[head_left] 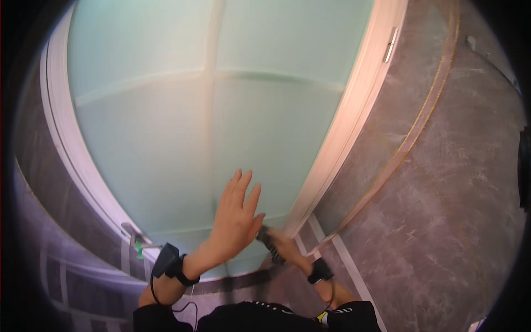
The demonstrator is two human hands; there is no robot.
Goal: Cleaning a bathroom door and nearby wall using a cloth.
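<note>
Here, the left grip (235,221) is spread, empty; the right grip (284,247) clasps a dark object (266,238).

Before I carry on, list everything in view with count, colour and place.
Glass panel: 1, pale green, centre
Cross bars: 2, pale, crossing over the panel
Door frame: 1, pinkish white, around the panel
Hinge: 1, silvery, upper right of frame
Lever handle: 1, metallic, lower left
Small item: 1, green, at the handle
Marbled surface: 1, grey, right
Strip: 1, gold-edged, across that surface
Dark object: 1, blurred, in right hand
Wrist devices: 2, black, one per wrist
Clothing: black, bottom edge
Left hand: 1, bare, open before the panel
Right hand: 1, bare, lower centre
</note>
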